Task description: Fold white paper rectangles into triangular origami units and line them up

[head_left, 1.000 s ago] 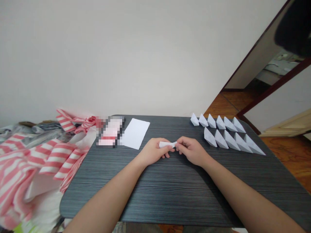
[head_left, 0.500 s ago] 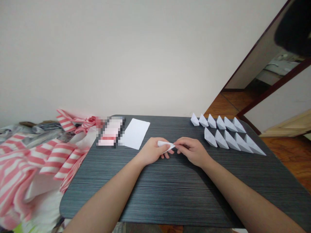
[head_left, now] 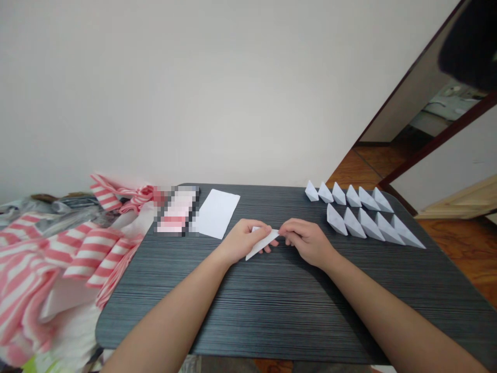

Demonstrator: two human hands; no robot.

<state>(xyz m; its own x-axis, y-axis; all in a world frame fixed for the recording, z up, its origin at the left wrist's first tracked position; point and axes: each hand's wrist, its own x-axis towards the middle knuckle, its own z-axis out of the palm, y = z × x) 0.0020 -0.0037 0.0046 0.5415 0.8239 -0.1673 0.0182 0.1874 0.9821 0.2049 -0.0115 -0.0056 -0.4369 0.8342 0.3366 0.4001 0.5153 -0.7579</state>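
Observation:
Both my hands meet over the middle of the dark striped table [head_left: 272, 305]. Between them is a small folded white paper piece [head_left: 263, 242], a narrow triangle slanting down to the left. My left hand [head_left: 243, 241] curls round its left part with the fingers closed. The fingers of my right hand [head_left: 306, 239] pinch its right tip. Each hand rests low, close to the tabletop.
Two rows of several folded white paper triangles [head_left: 361, 215] stand at the table's back right. A flat white sheet [head_left: 216, 212] lies at the back centre, beside a blurred pink-and-white object [head_left: 175, 211]. Pink-striped bags [head_left: 58, 259] pile up off the left edge. An open doorway [head_left: 438, 119] is at right.
The paper piece has been opened from a short rolled strip into a longer triangle that now points down-left. Both hands stayed in nearly the same place.

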